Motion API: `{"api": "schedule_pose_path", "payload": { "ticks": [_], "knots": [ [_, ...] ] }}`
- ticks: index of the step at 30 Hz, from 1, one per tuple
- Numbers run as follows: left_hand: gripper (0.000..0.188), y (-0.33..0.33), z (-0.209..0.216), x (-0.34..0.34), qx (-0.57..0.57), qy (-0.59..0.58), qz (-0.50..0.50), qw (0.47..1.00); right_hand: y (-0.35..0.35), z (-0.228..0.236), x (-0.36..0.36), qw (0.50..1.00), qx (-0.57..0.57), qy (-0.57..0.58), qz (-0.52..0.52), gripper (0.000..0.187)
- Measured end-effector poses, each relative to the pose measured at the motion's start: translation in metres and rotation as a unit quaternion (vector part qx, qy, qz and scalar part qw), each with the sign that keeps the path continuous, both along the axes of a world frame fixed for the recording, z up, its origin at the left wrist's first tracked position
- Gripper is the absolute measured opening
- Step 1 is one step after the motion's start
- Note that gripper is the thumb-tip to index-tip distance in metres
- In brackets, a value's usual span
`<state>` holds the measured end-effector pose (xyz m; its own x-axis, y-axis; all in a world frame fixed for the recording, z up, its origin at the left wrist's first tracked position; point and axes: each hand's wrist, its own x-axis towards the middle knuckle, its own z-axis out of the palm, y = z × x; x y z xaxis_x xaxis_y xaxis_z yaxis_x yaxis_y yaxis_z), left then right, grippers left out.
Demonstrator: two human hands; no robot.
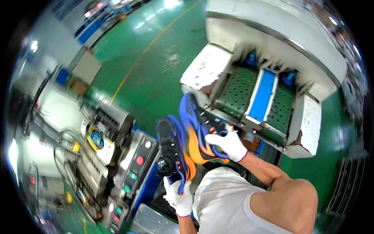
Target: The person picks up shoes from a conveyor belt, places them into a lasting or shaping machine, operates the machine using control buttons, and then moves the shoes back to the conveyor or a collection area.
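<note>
Two black sneakers with blue and orange soles are held up side by side in front of me. The left sneaker [168,142] is gripped at its heel end by my left hand [179,196], in a white knit glove. A round black part sits at that shoe's opening. My right hand [229,145], gloved the same way, is closed on the right sneaker [191,121] around its ankle opening. That shoe is tilted, with much of its blue-to-orange side showing. Both toes point away from me.
At the right stands a white machine with a fringed opening and a green perforated conveyor [236,90] with a blue centre strip [263,97]. On the left are a control panel [136,163] with coloured buttons and a machine with cables [94,136]. Green floor [156,58] with a yellow line lies beyond.
</note>
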<state>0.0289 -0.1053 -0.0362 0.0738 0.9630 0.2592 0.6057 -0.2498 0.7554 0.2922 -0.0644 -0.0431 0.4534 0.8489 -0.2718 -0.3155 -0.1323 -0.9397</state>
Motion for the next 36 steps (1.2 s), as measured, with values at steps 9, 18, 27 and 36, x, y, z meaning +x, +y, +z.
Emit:
{"api": "schedule_pose_path", "payload": {
  "ticks": [9,18,27,36],
  "knots": [
    [0.032,0.136,0.040,0.205,0.127,-0.047,-0.404,0.905,-0.118,0.066,0.125,0.805,-0.122,-0.414,-0.406,0.078],
    [0.045,0.218,-0.002,0.345,0.095,-0.082,-0.412,0.903,-0.040,0.069,0.243,0.730,-0.340,-0.514,-0.294,0.082],
    [0.053,0.099,-0.097,-0.018,-0.263,0.062,-0.197,0.942,0.047,-0.033,0.015,0.958,-0.012,-0.263,0.109,0.053],
    [0.035,-0.365,-0.091,-0.400,-0.192,0.141,0.764,0.599,0.100,-0.113,-0.249,0.644,-0.075,-0.314,0.694,0.062]
  ]
}}
